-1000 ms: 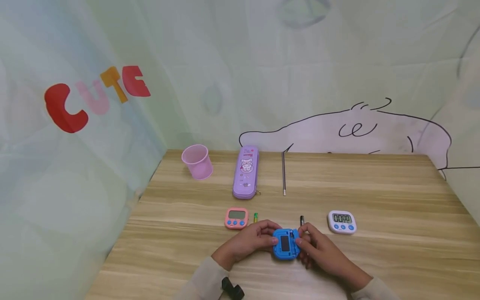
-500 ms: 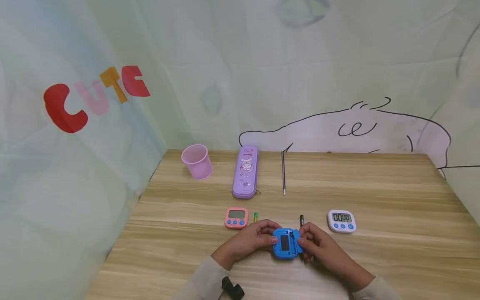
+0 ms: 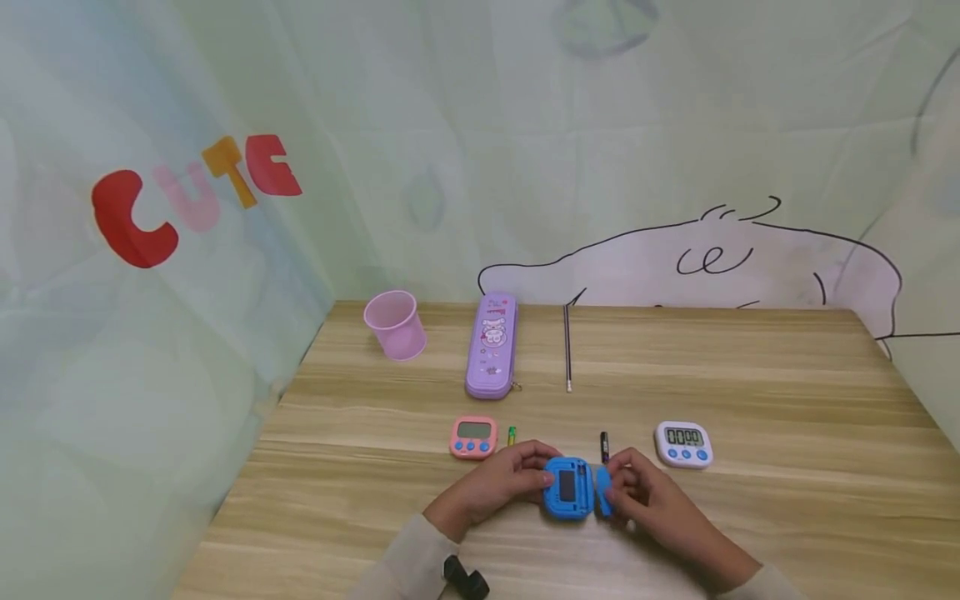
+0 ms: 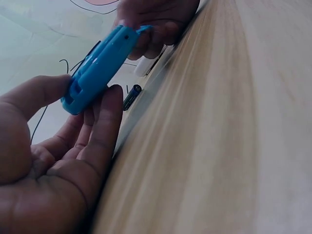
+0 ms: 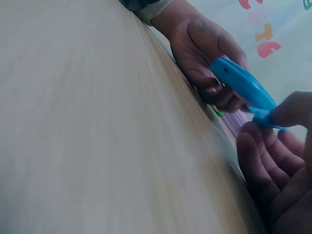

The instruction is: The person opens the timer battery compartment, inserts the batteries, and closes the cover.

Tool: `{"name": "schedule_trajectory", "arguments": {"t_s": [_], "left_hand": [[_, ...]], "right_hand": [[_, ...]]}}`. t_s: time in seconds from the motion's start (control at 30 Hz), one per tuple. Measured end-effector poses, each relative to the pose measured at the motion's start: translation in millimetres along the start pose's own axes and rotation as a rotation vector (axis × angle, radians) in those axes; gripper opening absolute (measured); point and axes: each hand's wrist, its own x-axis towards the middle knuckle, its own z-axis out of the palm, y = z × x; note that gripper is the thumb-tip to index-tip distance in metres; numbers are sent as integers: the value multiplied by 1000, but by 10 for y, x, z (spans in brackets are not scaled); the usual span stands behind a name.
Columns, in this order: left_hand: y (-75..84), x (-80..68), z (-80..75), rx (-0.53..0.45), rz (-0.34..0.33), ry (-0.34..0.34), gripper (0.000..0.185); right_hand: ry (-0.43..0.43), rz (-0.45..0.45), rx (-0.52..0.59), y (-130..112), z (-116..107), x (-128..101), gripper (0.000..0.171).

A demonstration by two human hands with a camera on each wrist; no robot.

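Note:
My left hand holds a blue digital timer by its left edge, thumb on top and fingers beneath. The timer's back faces up, and its battery slot lies uncovered along the right side. Between thumb and fingers, my right hand pinches the blue battery cover, which is apart from the timer by a narrow gap. In the left wrist view the timer is tilted above the table. Just beyond the hands lie a black battery and a green battery.
A pink timer lies left of the hands, a white timer to the right. Farther back on the wooden table are a pink cup, a purple pencil case and a pencil.
The battery cover has come off the timer's right side. My right hand has moved slightly right with it, while the left hand has stayed nearly still with the timer.

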Motion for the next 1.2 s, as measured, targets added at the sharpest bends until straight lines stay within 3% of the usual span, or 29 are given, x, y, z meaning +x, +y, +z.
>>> {"name": "schedule_trajectory", "arguments": {"t_s": [0.13,0.37,0.6,0.67,0.97,1.2], "left_hand": [[4,9,10,-1,-14,13,37],[12,2,20,-33,-16,18,36],[12,1,22,-48,-11,23,35],[12,-1,22,-42,-11,21,35],[-5,16,3,-18,-4,1,37],[-3,14,-2,-4,-4,7,36]], "right_hand": [[-3,-11,-101,19,-55,-41,33],[-12,-33,-166,46,-56,-36,31],[32,-160,-323,58,-14,-21,23],[33,-160,-363,39,-4,-24,23],[1,-17,-455,-98,20,-50,26],[-25,32,-514,-146,14,-42,27]]}}
